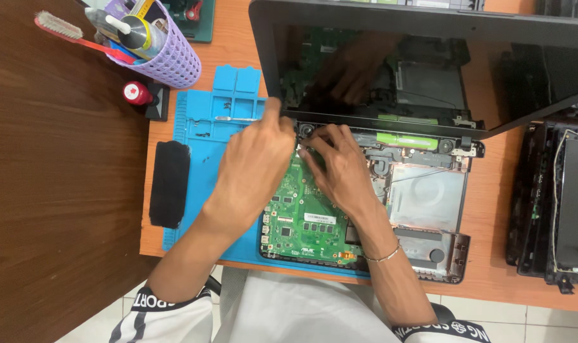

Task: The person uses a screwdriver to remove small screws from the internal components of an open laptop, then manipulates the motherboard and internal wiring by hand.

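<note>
Head view, our inventory: opened laptop base (429,190) at centre of orange surface (492,267), green motherboard (302,222) exposed. Our left hand (254,165) and right hand (340,168) meet at board's 12 o'clock edge; whether either grip pinches anything, we cannot tell. Blue mat (219,121) at 9 o'clock, purple basket (168,57) at 10.

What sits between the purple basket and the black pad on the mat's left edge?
Head view: a small red-capped bottle on a black block lies between the purple basket and the black pad.

Orange table (492,267); blue mat (206,159), lilac basket (168,57), perhaps black foam (169,184).
</note>
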